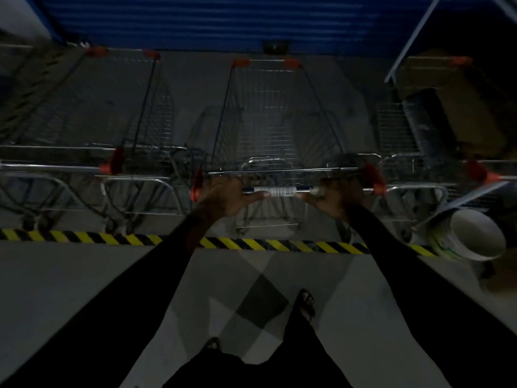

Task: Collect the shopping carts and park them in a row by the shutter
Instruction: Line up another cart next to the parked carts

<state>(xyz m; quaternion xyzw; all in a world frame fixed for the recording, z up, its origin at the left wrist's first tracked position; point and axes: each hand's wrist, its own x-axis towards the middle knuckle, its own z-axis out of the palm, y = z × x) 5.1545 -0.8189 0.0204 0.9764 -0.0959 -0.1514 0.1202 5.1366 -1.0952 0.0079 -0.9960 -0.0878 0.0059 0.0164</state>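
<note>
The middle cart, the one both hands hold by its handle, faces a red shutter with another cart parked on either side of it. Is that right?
Not quite: the head view shows the shutter is blue, not red. The rest holds. The left hand and right hand both grip the handle of the middle cart, with the left cart and the right cart parked on either side.

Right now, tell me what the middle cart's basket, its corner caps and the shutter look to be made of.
Middle cart's basket: thin metal wire grid, with a dull silver sheen. Corner caps: probably plastic, matte orange-red and moulded round the frame. Shutter: likely painted metal, blue with horizontal ribs, though the dim light leaves that open.
</note>
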